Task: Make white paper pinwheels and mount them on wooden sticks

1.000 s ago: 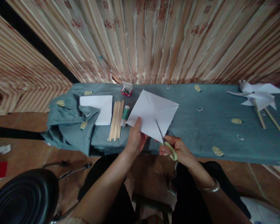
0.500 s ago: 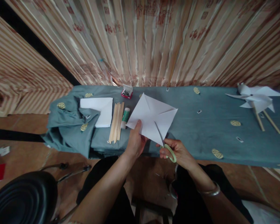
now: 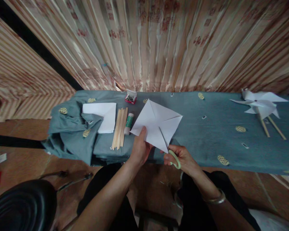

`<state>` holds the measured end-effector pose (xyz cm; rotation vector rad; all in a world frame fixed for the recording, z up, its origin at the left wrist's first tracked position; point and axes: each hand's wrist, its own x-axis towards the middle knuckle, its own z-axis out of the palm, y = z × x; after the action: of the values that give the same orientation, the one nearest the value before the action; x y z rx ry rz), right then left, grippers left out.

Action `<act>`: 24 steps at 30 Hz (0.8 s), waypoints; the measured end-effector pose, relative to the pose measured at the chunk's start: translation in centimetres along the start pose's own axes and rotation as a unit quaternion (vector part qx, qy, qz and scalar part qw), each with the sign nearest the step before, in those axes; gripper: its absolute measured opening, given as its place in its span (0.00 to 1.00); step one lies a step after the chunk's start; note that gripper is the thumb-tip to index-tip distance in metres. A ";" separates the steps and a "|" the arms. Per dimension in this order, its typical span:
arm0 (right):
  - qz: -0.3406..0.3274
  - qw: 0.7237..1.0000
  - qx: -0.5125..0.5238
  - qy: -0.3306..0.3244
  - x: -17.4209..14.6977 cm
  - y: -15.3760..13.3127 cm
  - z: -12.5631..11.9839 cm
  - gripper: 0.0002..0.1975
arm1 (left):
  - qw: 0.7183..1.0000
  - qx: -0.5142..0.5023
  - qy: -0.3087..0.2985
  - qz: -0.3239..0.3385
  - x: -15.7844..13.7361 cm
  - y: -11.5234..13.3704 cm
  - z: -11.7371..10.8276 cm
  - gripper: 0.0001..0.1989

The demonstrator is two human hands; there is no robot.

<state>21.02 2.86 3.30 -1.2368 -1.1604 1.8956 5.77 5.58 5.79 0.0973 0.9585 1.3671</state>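
A square sheet of white paper (image 3: 150, 123) is held at a slant above the near edge of the table, with slits running inward from some corners. My left hand (image 3: 141, 147) pinches its lower left edge, thumb on top and fingers beneath. In my right hand (image 3: 179, 157) are scissors (image 3: 174, 158) with pale green handles. One blade lies over the paper from its near corner toward the middle; the other blade is hidden under the sheet. A glue stick (image 3: 129, 123) lies just left of the paper, beside a row of several wooden sticks (image 3: 120, 128).
Folded white paper (image 3: 108, 117) lies at the left, partly under bunched cloth. Behind the glue stick stands a small open box (image 3: 130, 97) of metal pins. Paper pinwheels (image 3: 262, 102) on sticks rest at the far right of the cloth-covered table (image 3: 207, 138). A black stool (image 3: 24, 205) stands lower left.
The view has shifted slightly. Both hands, the paper and the scissors keep nearly the same position, with the blade still along the near corner.
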 end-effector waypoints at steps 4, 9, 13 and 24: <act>0.017 1.000 0.018 0.014 0.0 -0.2 0.1 0.20 | 1.000 0.009 -0.012 0.006 0.2 -0.2 -0.2 0.13; 0.027 0.999 0.018 0.015 0.0 -0.6 0.3 0.20 | 1.000 0.009 -0.013 0.004 0.3 -0.1 -0.2 0.13; 0.030 0.999 0.019 0.022 0.0 -0.5 0.4 0.20 | 1.000 0.019 -0.009 0.001 0.3 -0.2 -0.2 0.12; 0.023 0.999 -0.019 -0.029 -0.7 -0.3 -0.5 0.27 | 1.000 0.019 0.000 -0.002 0.3 0.1 0.1 0.12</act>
<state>21.75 2.58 3.73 -1.2464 -1.2135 1.9640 5.77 5.86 5.75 0.1232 0.9844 1.3468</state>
